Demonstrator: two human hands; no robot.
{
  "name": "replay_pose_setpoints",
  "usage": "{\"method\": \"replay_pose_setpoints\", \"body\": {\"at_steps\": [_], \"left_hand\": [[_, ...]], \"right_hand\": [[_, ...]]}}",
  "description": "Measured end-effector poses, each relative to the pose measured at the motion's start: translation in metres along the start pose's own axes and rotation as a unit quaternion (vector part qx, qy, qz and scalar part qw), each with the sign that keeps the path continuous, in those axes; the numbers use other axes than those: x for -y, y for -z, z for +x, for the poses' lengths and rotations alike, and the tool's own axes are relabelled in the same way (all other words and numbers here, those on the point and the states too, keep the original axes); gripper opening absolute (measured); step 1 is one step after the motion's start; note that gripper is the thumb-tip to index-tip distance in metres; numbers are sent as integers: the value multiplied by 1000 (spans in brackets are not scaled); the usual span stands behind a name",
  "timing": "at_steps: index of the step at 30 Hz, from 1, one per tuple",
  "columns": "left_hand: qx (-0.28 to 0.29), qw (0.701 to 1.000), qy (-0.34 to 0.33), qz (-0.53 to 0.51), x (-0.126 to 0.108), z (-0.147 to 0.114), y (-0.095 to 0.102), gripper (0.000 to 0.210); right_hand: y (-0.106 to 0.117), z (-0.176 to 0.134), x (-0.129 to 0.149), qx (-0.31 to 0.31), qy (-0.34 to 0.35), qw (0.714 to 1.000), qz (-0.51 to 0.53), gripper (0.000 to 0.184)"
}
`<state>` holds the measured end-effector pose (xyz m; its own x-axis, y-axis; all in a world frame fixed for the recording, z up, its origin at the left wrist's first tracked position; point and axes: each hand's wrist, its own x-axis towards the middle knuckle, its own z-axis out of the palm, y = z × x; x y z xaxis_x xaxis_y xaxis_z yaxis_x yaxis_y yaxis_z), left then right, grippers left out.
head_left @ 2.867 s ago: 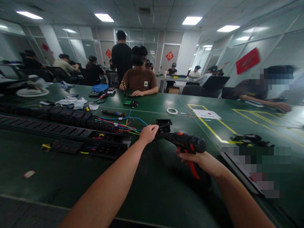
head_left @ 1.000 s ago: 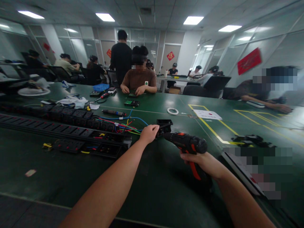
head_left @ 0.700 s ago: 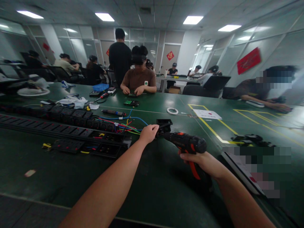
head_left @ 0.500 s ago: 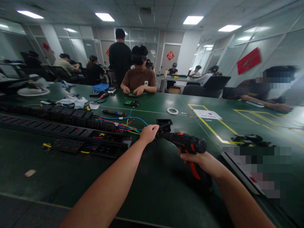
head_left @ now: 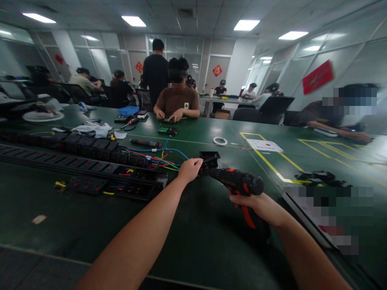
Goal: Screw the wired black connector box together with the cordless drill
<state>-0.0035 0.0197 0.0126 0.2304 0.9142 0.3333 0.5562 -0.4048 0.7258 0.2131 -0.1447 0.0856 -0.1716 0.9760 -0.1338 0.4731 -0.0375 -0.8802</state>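
Observation:
My left hand is closed around the near side of a small black plastic housing, its fingers partly hiding it. Red, green and blue wires run from the left up to that hand. In my right hand is a black and orange cordless drill, held by its handle and pointing left. The drill's front end meets or nearly meets the housing; the tip's exact contact is too small to tell. Left of my hands lie long black power strips with rows of sockets.
A white tape roll and a paper sheet lie beyond the drill. A book rests at right, near a black bundle. A screwdriver lies behind the wires. Across the green table, a person handles a circuit board.
My hands, the drill and the housing hold nearly the same position. In the background, the standing person has shifted slightly right, and the seated person's hand has moved a little.

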Motion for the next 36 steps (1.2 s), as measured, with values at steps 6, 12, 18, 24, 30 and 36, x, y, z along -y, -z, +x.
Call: {"method": "replay_pose_setpoints", "body": {"at_steps": [6, 12, 18, 24, 30, 36], "left_hand": [[3, 1000, -3, 2, -1, -1, 2, 39], [4, 1000, 5, 4, -2, -1, 2, 40], [4, 1000, 3, 4, -1, -1, 2, 39], [2, 1000, 0, 4, -1, -1, 1, 39], [5, 1000, 11, 2, -1, 0, 1, 39], [1, 1000, 4, 2, -1, -1, 0, 39]], "right_hand": [[0, -2, 1, -5, -8, 1000, 3, 29], [1, -1, -1, 3, -4, 1000, 3, 28], [0, -3, 0, -5, -7, 1000, 9, 30], [-1, -3, 4, -5, 2, 1000, 9, 28], [-1, -1, 2, -1, 5, 1000, 8, 27], [-1, -2, 2, -9, 6, 1000, 8, 29]]}}
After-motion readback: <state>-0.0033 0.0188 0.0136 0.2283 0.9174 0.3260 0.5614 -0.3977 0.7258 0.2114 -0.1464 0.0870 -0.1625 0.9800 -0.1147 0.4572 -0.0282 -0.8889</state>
